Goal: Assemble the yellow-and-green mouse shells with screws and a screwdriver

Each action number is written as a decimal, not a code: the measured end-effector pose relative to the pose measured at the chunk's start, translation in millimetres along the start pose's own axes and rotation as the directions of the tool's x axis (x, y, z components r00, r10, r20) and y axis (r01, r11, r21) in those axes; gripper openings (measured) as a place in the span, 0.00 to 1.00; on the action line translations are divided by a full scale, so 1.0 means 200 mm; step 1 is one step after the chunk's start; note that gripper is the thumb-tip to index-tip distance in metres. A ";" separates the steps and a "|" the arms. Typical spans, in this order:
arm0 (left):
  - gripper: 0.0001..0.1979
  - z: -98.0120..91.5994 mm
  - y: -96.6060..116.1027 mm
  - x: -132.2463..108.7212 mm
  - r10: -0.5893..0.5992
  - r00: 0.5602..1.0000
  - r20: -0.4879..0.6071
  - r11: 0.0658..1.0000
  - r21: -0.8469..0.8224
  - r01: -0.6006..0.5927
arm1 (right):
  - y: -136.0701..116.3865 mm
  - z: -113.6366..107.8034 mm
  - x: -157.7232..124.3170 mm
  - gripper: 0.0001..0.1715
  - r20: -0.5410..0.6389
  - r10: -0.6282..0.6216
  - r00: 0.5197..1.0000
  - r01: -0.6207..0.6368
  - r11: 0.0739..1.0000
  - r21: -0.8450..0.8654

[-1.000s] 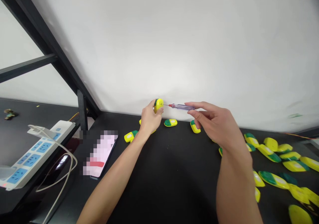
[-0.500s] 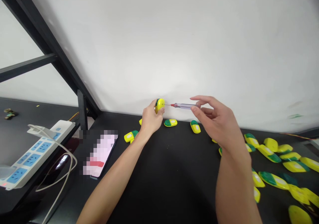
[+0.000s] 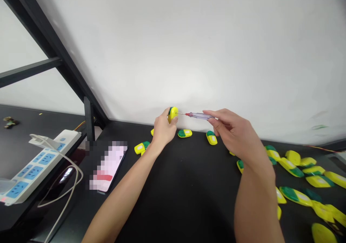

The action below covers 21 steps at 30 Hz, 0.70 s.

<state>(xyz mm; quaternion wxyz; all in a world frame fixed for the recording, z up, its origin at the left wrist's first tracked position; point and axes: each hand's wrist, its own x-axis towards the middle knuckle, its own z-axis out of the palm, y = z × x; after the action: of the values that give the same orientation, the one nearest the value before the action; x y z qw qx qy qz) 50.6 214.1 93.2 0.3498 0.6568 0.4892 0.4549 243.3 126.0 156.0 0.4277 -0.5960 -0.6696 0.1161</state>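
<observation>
My left hand (image 3: pixel 165 127) grips a yellow and green case (image 3: pixel 173 113) on edge, its yellow end turned right. In my right hand (image 3: pixel 228 126) is a screwdriver (image 3: pixel 198 116) with a clear handle and red collar, held between thumb and fingers. Its thin shaft points left, and the tip meets the yellow end of the case at a small dark spot. Below the hands, a yellow and green case (image 3: pixel 185 133) and another one (image 3: pixel 211 138) lie on the black table (image 3: pixel 186 192).
Several more yellow and green cases (image 3: pixel 296 196) are spread at the right. At the left are a phone (image 3: pixel 115 167) with a pixelated screen, a white power strip (image 3: pixel 40 167) with a cable (image 3: pixel 72 189), and a black metal frame (image 3: pixel 72 81). A white wall (image 3: pixel 173 48) stands behind.
The fingers of my right hand have closed in around the screwdriver handle, and the hand is turned a little. My left hand and its case have barely moved.
</observation>
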 end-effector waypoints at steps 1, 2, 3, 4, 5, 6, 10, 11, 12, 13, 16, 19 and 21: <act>0.13 -0.01 0.01 -0.01 -0.002 1.000 0.003 1.000 0.026 0.002 | 0.00 0.00 0.00 0.19 -0.005 0.016 1.000 -0.016 1.000 -0.002; 0.13 -0.01 0.03 -0.01 -0.007 1.000 0.007 0.998 0.058 0.007 | -0.01 0.00 0.00 0.19 -0.010 0.044 0.999 -0.043 0.999 0.006; 0.13 -0.02 0.04 -0.02 -0.016 1.000 0.011 0.996 0.092 0.015 | -0.02 0.00 0.00 0.19 -0.013 0.081 0.997 -0.081 0.997 0.021; 0.14 -0.02 0.05 -0.02 -0.026 1.000 0.013 0.992 0.127 0.024 | -0.02 0.00 0.00 0.19 -0.013 0.122 0.992 -0.122 0.992 0.039; 0.14 -0.03 0.06 -0.02 -0.035 0.999 0.011 0.987 0.160 0.033 | -0.03 0.01 0.00 0.19 -0.010 0.162 0.987 -0.162 0.985 0.055; 0.14 -0.03 0.07 -0.02 -0.041 0.999 0.006 0.981 0.188 0.039 | -0.04 0.01 0.00 0.18 -0.004 0.195 0.981 -0.195 0.979 0.064; 0.16 -0.04 0.08 -0.03 -0.034 0.999 -0.020 0.968 0.250 0.038 | -0.05 0.01 0.00 0.19 0.013 0.256 0.967 -0.256 0.964 0.067; 0.15 -0.04 0.08 -0.03 -0.032 0.999 -0.023 0.966 0.257 0.037 | -0.04 0.01 0.00 0.21 0.009 0.261 0.965 -0.261 0.962 0.074; 0.15 -0.04 0.07 -0.03 -0.031 0.999 -0.025 0.964 0.262 0.036 | -0.04 0.02 0.00 0.22 0.003 0.266 0.964 -0.265 0.961 0.081; 0.14 -0.04 0.07 -0.03 -0.029 0.999 -0.028 0.963 0.266 0.035 | -0.03 0.02 0.00 0.24 -0.002 0.269 0.963 -0.268 0.959 0.086; 0.14 -0.04 0.06 -0.03 -0.002 0.999 -0.039 0.966 0.259 0.012 | -0.01 0.03 0.01 0.27 -0.024 0.256 0.966 -0.252 0.962 0.107; 0.16 -0.04 0.06 -0.02 0.039 0.998 -0.057 0.972 0.234 -0.024 | 0.02 0.04 0.02 0.28 -0.045 0.225 0.973 -0.217 0.966 0.144; 0.16 -0.04 0.06 -0.02 0.047 0.997 -0.067 0.971 0.237 -0.030 | 0.03 0.05 0.02 0.30 -0.044 0.217 0.975 -0.207 0.965 0.161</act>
<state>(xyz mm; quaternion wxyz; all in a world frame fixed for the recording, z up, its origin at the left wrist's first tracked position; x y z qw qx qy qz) 46.0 206.6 105.6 0.2425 0.6861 0.5394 0.4238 241.3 134.4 148.2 0.4784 -0.6323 -0.5773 0.1948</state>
